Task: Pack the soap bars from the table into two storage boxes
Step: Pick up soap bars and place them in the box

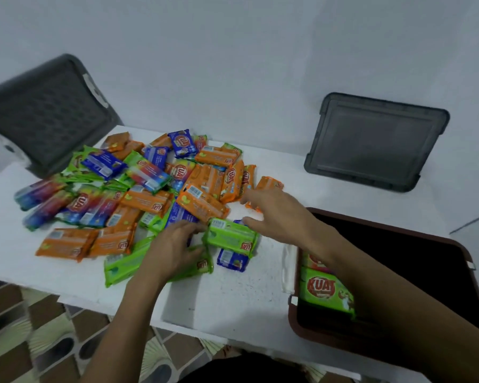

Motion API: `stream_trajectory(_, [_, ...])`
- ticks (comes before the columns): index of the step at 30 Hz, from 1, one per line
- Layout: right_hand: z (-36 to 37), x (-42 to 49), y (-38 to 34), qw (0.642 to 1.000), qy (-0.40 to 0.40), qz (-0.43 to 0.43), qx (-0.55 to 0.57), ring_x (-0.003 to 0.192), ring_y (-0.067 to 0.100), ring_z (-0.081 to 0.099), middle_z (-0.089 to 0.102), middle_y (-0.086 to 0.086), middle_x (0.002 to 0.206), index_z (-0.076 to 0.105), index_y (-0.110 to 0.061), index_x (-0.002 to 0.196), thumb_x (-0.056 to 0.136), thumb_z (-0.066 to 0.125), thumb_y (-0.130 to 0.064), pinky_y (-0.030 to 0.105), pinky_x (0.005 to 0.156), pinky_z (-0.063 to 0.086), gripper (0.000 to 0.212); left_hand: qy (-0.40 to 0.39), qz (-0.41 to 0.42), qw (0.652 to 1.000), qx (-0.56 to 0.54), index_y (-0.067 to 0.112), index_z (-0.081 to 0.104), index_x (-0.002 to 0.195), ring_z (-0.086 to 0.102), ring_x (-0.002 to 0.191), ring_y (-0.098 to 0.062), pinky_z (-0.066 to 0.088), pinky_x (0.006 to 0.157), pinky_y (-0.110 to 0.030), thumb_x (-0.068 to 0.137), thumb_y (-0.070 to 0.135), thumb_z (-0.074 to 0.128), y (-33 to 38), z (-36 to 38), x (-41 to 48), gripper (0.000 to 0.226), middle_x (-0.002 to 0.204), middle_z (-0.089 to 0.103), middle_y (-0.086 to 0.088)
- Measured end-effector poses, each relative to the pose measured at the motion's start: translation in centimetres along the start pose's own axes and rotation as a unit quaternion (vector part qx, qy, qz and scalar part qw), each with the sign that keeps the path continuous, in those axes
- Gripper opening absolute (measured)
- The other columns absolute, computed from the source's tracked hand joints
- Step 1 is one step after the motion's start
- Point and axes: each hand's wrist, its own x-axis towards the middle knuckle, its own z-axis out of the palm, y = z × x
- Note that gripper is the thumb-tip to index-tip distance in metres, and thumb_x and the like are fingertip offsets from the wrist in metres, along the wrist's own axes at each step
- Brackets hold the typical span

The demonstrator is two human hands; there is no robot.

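A heap of wrapped soap bars (150, 186) in orange, green and blue covers the white table (233, 297). My left hand (174, 247) rests on a green pack at the heap's near edge, its fingertips touching a raised green soap bar (230, 237). My right hand (274, 214) hovers spread over that bar, thumb at its far right corner. A blue bar (231, 259) lies under the green one. The brown storage box (465, 261) stands at the right with green bars (325, 293) inside; my right forearm crosses it.
A dark grey storage box (47, 111) sits tilted at the table's back left. A dark grey lid (376, 142) leans against the white wall at the back right. Patterned floor tiles (39, 341) show below the table's near edge.
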Motion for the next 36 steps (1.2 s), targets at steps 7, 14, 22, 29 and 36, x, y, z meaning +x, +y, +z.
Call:
stream_trajectory(7, [4.8,4.1,-1.9,0.984,-0.156,-0.034,-0.078,0.092,0.028,0.060,0.063,0.010,0.108,0.035,-0.019,0.127,0.078,0.073,-0.048,0.036,0.066,0.050,0.068,-0.074,0.026,0.996,0.036,0.025,0.053,0.131,0.046,0.119,-0.013,0.043,0.091,-0.026,0.080,0.053,0.068,-2.1,0.0,-1.6,0.060,0.129,0.051,0.005])
stream_trajectory(14, [6.2,5.4,-2.6,0.974,-0.145,-0.062,-0.160,0.101,0.030,0.056,0.060,0.010,0.119,0.026,-0.022,0.136,0.077,0.073,-0.050,0.039,0.075,0.049,0.080,-0.086,0.050,0.993,0.058,0.027,0.045,0.138,0.041,0.124,-0.013,0.040,0.098,-0.027,0.074,0.056,0.072,-2.3,0.3,-1.6,0.075,0.134,0.048,0.005])
stream_trajectory(22, [4.0,4.6,-2.2,0.988,-0.125,-0.049,-0.081,0.101,0.020,0.058,0.057,0.001,0.122,0.011,-0.038,0.147,0.079,0.069,-0.048,0.029,0.067,0.045,0.090,-0.105,0.057,0.989,0.086,0.029,0.037,0.143,0.037,0.128,-0.015,0.039,0.101,-0.030,0.077,0.056,0.069,-2.4,0.5,-1.4,0.078,0.140,0.044,0.006])
stream_trajectory(29, [0.8,3.0,-1.0,0.982,-0.117,0.015,0.144,0.104,0.018,0.058,0.054,-0.003,0.116,0.051,-0.032,0.117,0.081,0.070,-0.030,0.038,0.080,0.058,0.041,-0.123,0.052,0.989,0.070,0.031,0.036,0.144,0.037,0.130,-0.014,0.040,0.102,-0.030,0.078,0.058,0.067,-2.3,0.2,-1.1,0.078,0.142,0.043,0.006])
stream_trajectory(36, [-0.5,1.6,-0.1,0.888,0.005,0.082,0.452,0.104,0.023,0.065,0.061,0.000,0.119,0.049,-0.017,0.097,0.088,0.063,-0.002,0.037,0.068,0.061,0.022,-0.119,0.017,0.989,-0.089,0.029,0.051,0.132,0.057,0.091,-0.001,0.052,0.077,-0.022,0.088,0.045,0.061,-2.2,-3.1,1.5,0.047,0.107,0.058,0.015])
